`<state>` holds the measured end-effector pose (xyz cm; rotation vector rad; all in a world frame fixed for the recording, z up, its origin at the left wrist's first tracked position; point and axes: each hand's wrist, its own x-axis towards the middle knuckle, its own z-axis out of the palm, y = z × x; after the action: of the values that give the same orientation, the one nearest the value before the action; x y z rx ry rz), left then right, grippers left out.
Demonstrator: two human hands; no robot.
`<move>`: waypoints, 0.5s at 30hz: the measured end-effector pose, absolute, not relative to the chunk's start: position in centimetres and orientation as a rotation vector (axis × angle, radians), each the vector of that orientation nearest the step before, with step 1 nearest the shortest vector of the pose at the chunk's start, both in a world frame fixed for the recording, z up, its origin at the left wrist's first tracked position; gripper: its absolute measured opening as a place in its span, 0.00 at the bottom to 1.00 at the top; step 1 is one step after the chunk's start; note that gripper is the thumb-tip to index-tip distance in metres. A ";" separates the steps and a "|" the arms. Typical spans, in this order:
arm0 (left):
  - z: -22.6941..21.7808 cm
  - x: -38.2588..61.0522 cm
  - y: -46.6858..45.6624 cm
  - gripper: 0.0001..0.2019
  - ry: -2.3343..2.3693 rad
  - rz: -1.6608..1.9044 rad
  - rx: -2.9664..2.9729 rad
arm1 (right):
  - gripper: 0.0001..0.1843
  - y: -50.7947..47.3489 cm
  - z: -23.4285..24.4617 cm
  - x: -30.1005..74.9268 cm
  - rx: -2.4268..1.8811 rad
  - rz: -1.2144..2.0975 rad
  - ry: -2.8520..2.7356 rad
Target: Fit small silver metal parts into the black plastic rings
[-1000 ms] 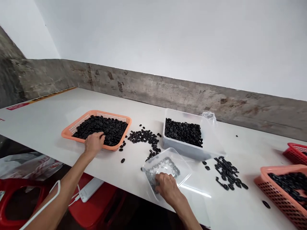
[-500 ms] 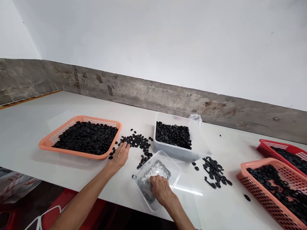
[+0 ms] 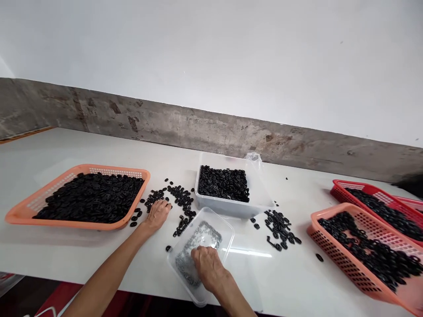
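Note:
My left hand [image 3: 159, 215] rests at a loose pile of small black oval pieces [image 3: 181, 197] on the table, its fingers bent together over them. What those fingertips pinch, if anything, is hidden. Inside a shallow clear plastic box [image 3: 228, 230] is my right hand [image 3: 207, 265], closed with the fingers pointing down. Tiny silvery parts [image 3: 205, 235] cover the box floor under it; whatever is between its fingertips does not show. Left of my left hand stands an orange basket [image 3: 42, 198] heaped with black oval pieces [image 3: 95, 198].
Behind the small box stands a larger clear bin [image 3: 224, 208] of black pieces. Linked black pieces [image 3: 280, 226] lie to its right. Farther right are another orange basket [image 3: 350, 268] and a red basket [image 3: 370, 196], both holding black parts. A concrete ledge [image 3: 198, 130] borders the table's back.
The view has swung to the right, so everything sits further left and more of the right-hand baskets shows. Both hands stay at the pile and in the small box.

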<state>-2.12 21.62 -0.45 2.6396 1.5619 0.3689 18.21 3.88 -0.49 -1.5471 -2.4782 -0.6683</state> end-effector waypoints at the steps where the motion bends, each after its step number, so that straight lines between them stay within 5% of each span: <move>1: -0.5 -2.4 21.4 0.13 1.568 0.362 2.633 | 0.13 3.8 -0.5 18.2 -1.541 -0.668 -2.473; 15: 0.3 -5.4 21.0 0.12 1.493 0.557 2.427 | 0.23 2.8 -0.2 19.7 -1.503 -0.533 -2.307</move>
<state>-5.36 20.98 0.34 2.4274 1.4932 0.5575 19.66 2.84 -0.25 -1.5025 -2.3067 -0.5329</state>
